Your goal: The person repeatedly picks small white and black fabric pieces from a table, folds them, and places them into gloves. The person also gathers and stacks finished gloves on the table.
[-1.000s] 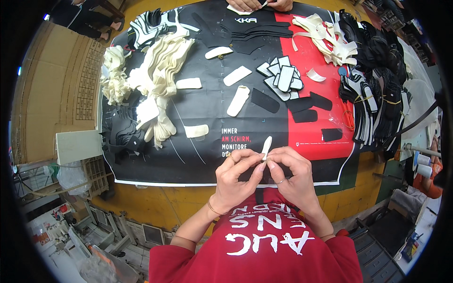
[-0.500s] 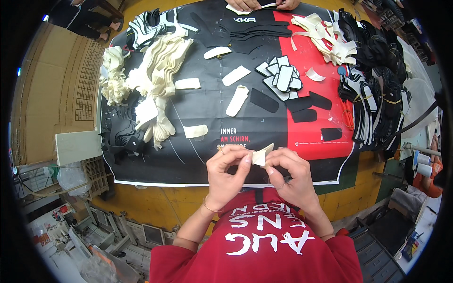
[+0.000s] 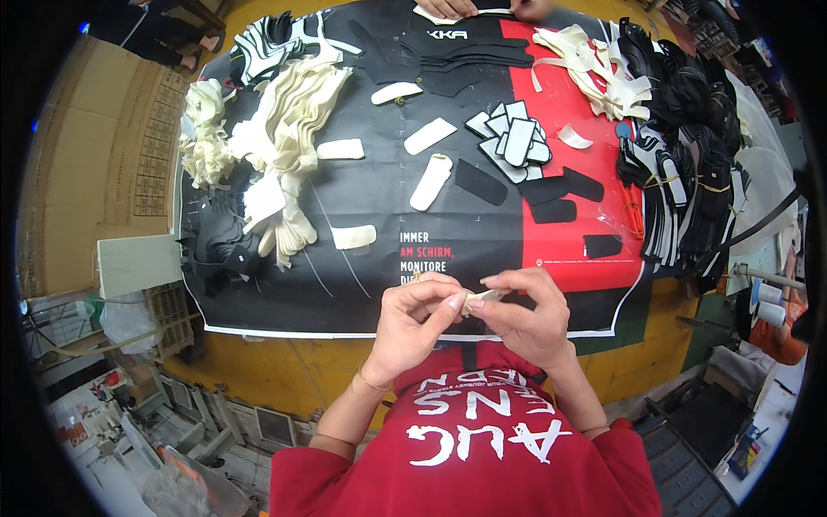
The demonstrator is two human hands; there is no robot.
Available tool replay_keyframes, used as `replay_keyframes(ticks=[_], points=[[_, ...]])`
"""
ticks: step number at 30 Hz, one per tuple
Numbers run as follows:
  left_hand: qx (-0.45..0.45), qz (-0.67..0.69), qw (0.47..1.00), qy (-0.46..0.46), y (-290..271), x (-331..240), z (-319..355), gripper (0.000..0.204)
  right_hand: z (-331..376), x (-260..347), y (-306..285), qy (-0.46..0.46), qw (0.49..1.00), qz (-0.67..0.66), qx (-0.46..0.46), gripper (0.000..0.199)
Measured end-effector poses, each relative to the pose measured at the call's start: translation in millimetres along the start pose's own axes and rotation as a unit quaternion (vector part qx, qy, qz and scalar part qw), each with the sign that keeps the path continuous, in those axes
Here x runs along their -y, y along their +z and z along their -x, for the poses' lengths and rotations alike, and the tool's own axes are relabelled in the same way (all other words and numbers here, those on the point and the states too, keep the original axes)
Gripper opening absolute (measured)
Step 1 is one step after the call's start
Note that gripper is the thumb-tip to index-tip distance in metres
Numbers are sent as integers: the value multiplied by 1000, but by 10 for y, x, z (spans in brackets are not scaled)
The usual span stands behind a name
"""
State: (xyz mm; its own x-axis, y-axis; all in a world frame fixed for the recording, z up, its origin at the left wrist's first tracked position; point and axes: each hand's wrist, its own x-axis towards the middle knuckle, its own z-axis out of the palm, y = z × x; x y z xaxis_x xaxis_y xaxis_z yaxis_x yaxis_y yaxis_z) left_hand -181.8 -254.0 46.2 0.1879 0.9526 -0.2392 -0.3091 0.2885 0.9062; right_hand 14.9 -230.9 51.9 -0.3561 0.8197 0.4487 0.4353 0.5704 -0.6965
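A small piece of cream, pliable-looking material (image 3: 485,296), folded or bunched, was up between the person's two hands, just above the near edge of the table. The left hand (image 3: 415,315) pinched its left end between thumb and fingertips; the thumb of the right hand (image 3: 525,317) lay against its other end, the index finger lifted slightly apart, and whether that hand gripped tightly could not be told. Beneath spread a smooth, faintly glossy black-and-red sheet (image 3: 293,306) with a thin white border. On it lay five flat cream tabs (image 3: 431,183), oblong, most with a rounded end, and five matt black tabs (image 3: 481,182) of similar shape, two of them meeting at their edges. One curved cream scrap (image 3: 575,136) sat on the red part, near a loose pile of white patches with black edging (image 3: 519,142), overlapping too closely to count. To the left, soft cream layers (image 3: 297,108) rippled in a long heap beside a crumpled cream clump (image 3: 205,142), with wavy black pieces (image 3: 220,234) stacked below. At the right, two black-and-white bundles (image 3: 662,177) were tied with yellow bands. Another person's hands (image 3: 448,8) held a cream strip at the far edge.
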Motion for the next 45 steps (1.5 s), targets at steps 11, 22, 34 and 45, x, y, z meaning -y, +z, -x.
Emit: replay_keyframes(ticks=[11,22,34,45], points=[[-10,40,999,-4,22,-5,6,13,151,-52,3,-51,997,-17,-59,25],[-19,48,998,-33,-39,100,-16,14,51,-61,127,33,999,-20,-32,19],[-164,-145,976,19,-324,145,-88,16,-158,-29,323,62,997,-54,-14,17],[-313,-468,814,147,-949,-106,-119,23,-1049,-218,956,58,992,-84,73,15]])
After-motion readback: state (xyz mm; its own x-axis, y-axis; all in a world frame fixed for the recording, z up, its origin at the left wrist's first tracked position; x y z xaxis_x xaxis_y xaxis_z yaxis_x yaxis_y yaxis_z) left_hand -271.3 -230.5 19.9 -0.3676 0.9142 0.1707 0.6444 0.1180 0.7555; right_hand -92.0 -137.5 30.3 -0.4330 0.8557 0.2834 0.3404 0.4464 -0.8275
